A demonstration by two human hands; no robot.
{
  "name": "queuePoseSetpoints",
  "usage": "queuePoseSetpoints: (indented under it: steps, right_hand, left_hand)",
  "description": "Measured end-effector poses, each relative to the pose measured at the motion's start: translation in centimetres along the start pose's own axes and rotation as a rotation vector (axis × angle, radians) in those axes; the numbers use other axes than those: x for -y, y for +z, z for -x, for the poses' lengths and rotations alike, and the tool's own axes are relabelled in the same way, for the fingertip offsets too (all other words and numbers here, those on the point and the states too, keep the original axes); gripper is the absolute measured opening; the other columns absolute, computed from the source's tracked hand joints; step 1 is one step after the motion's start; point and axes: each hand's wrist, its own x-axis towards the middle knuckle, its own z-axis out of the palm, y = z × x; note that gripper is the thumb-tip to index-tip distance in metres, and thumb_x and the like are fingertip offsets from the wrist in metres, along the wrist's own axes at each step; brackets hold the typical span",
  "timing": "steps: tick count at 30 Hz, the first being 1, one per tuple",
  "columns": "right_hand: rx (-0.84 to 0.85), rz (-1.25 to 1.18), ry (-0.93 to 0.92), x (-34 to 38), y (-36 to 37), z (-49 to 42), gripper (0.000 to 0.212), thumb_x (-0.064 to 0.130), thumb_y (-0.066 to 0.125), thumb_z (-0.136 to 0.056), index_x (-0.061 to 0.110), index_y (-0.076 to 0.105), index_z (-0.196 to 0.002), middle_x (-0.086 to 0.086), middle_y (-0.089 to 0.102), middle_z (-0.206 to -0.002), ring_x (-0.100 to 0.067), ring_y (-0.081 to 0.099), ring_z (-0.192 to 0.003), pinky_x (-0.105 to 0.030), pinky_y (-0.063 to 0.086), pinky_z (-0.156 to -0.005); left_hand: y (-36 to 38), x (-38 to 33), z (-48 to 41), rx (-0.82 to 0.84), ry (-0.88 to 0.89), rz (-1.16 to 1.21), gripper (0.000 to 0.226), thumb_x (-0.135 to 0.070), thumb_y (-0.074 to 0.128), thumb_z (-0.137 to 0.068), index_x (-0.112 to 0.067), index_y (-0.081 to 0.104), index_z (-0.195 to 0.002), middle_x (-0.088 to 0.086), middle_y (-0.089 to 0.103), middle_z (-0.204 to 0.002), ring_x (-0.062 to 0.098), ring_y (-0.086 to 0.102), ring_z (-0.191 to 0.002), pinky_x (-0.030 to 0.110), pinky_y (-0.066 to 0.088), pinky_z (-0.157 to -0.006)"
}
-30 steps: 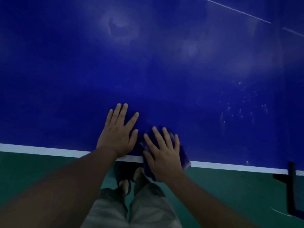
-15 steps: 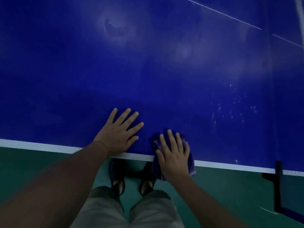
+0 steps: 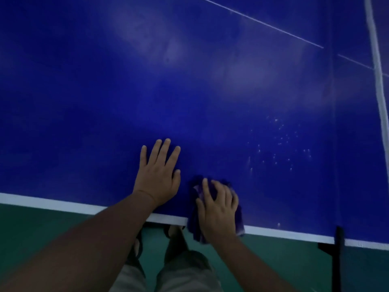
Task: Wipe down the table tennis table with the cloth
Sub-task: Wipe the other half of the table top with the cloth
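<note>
Wiping the table tennis table [image 3: 189,91] well asks, I think, for long overlapping strokes from the near edge outward, with even pressure. The left hand [image 3: 157,178] lies flat on the blue top with straight fingers and steadies the body. The right hand [image 3: 216,209] curls its fingers over the cloth [image 3: 194,227], which is bunched at the near edge and hangs partly over the white edge line [image 3: 52,204]. Spreading it flatter would probably clean more per stroke. The surface shows pale hazy patches [image 3: 147,39] farther out. Below is a green floor [image 3: 31,232]; the room is dim. A black net post [image 3: 337,249] stands on the right. Small white specks [image 3: 280,142] lie near the cloth, to its right.
</note>
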Motion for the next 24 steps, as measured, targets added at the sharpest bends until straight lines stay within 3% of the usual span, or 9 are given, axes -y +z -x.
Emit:
queuePoseSetpoints:
  steps: [3, 6, 9, 12, 17, 20, 24]
  right_hand:
    - [-0.001, 0.000, -0.156, -3.7, -0.4, -3.5, 0.053, 0.046, 0.039, -0.100, 0.019, 0.051, -0.144, -0.010, 0.049, -0.132, -0.030, 0.044, -0.120, -0.057, 0.040, -0.102]
    - [-0.057, 0.005, -0.092, -7.3, -1.6, -12.4, 0.054, 0.043, 0.039, -0.101, 0.014, 0.053, -0.144, -0.016, 0.051, -0.132, -0.035, 0.044, -0.121, -0.058, 0.038, -0.102]
    - [-0.055, 0.001, 0.023, -8.9, -2.5, -19.8, 0.055, 0.043, 0.036, -0.105, 0.016, 0.041, -0.153, -0.016, 0.043, -0.141, -0.034, 0.036, -0.131, -0.056, 0.026, -0.111]
    - [-0.093, 0.001, 0.065, -8.4, -2.1, -18.8, 0.054, 0.041, 0.039, -0.104, 0.016, 0.043, -0.151, -0.015, 0.045, -0.139, -0.035, 0.040, -0.128, -0.056, 0.028, -0.108]
    - [-0.120, -0.035, -0.167, -7.2, -0.8, -10.2, 0.054, 0.044, 0.040, -0.099, 0.017, 0.055, -0.143, -0.009, 0.053, -0.129, -0.030, 0.046, -0.116, -0.053, 0.032, -0.102]
    - [-0.099, -0.028, -0.288, -8.6, -1.3, -14.1, 0.054, 0.045, 0.038, -0.100, 0.018, 0.053, -0.144, -0.008, 0.052, -0.128, -0.028, 0.046, -0.116, -0.052, 0.032, -0.101]
    - [-0.072, -0.047, -0.122, -8.7, -2.6, -22.9, 0.056, 0.046, 0.035, -0.102, 0.020, 0.045, -0.150, -0.010, 0.048, -0.137, -0.029, 0.041, -0.128, -0.055, 0.031, -0.107]
  left_hand:
    - [0.3, -2.3, -2.9, -0.039, -0.044, 0.017, 0.068, -0.046, 0.025, -0.096, -0.020, 0.023, -0.159, 0.011, 0.017, -0.166, 0.031, 0.008, -0.154, 0.060, 0.004, -0.122]
    - [0.2, -3.1, -6.2, -0.070, -0.054, -0.011, 0.068, -0.048, 0.021, -0.097, -0.022, 0.019, -0.159, 0.011, 0.013, -0.167, 0.030, 0.005, -0.154, 0.059, -0.001, -0.121]
    - [-0.2, -3.7, -9.1, -0.103, -0.078, -0.042, 0.066, -0.048, 0.024, -0.098, -0.023, 0.017, -0.159, 0.011, 0.011, -0.167, 0.030, 0.003, -0.154, 0.060, -0.001, -0.121]
    - [-0.7, -4.1, -11.3, -0.134, -0.108, -0.057, 0.065, -0.047, 0.030, -0.099, -0.024, 0.018, -0.158, 0.011, 0.009, -0.167, 0.030, 0.004, -0.154, 0.060, -0.001, -0.121]
    - [-0.6, -4.8, -14.0, -0.139, -0.171, -0.035, 0.064, -0.048, 0.029, -0.099, -0.025, 0.017, -0.159, 0.009, 0.008, -0.167, 0.030, 0.003, -0.154, 0.059, -0.002, -0.121]
    - [-0.1, -5.1, -14.3, -0.121, -0.146, -0.058, 0.064, -0.050, 0.020, -0.099, -0.027, 0.018, -0.159, 0.008, 0.009, -0.168, 0.030, 0.000, -0.154, 0.060, -0.002, -0.122]
    - [-0.2, -5.0, -14.4, -0.115, -0.148, -0.065, 0.064, -0.051, 0.019, -0.099, -0.028, 0.019, -0.158, 0.008, 0.011, -0.167, 0.032, 0.002, -0.154, 0.061, 0.000, -0.122]
